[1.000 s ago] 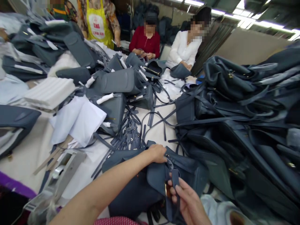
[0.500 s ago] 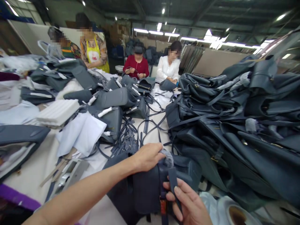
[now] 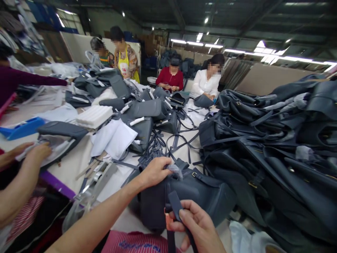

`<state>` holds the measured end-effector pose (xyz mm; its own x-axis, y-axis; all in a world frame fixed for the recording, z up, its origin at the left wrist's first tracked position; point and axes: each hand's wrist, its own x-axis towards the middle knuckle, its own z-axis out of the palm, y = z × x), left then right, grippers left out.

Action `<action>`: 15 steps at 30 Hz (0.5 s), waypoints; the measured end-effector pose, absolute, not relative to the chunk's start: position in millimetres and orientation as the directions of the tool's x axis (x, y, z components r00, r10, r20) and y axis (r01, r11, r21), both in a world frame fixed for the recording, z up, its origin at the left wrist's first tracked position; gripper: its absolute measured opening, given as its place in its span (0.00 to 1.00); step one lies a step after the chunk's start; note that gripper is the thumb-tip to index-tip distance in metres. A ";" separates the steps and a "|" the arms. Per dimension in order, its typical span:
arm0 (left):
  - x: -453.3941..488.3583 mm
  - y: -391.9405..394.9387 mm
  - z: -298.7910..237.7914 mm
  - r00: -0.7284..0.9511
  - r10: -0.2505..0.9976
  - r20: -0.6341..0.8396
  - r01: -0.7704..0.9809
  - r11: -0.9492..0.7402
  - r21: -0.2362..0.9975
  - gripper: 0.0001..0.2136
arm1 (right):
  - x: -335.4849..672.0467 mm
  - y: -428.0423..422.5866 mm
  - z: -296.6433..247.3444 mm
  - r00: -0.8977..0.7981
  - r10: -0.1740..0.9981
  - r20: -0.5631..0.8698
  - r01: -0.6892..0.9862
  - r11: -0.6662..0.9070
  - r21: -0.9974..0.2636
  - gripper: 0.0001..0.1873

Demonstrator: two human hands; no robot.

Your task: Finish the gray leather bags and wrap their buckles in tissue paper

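Flat strap (image 3: 175, 206); bag (image 3: 207, 193) perhaps leather

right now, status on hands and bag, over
Left hand gripping bag top. Right hand pinching strap. Bag pile close on the right, loose straps beyond.

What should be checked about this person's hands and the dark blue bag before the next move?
1. Does the left hand grip the top of the bag, beside the clear wrapping? ok.
2. Does the right hand pinch the strap? ok.
3. Is the strap free of twists? cannot tell; it runs out of view.
4. Is the pile apart from the bag? cannot tell.
5. Is the co-worker's hand away from the bag? ok.
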<state>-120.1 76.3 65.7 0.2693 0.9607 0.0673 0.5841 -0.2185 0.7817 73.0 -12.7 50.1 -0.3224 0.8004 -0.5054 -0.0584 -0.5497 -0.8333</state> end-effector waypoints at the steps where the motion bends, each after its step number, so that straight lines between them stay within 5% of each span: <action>1: -119.8 71.3 67.5 0.253 0.962 0.098 0.597 -0.235 0.767 0.04 | 66.3 -11.5 51.4 -0.292 0.821 -0.490 -0.067 -0.528 -0.846 0.28; 7: -101.6 20.3 53.1 0.073 0.959 0.274 0.677 -0.250 0.692 0.08 | 32.8 2.9 37.6 -0.181 0.850 -0.496 -0.042 -0.510 -0.859 0.31; 10: -95.5 -5.3 36.4 0.058 0.957 0.285 0.669 -0.249 0.700 0.08 | 26.7 4.1 19.5 -0.159 0.871 -0.464 -0.178 -0.488 -0.855 0.29; 15: -106.8 -18.8 24.0 -0.091 0.973 0.210 0.339 -0.168 0.926 0.12 | 25.4 0.0 12.0 -0.175 0.814 -0.554 -0.380 -0.575 -0.724 0.32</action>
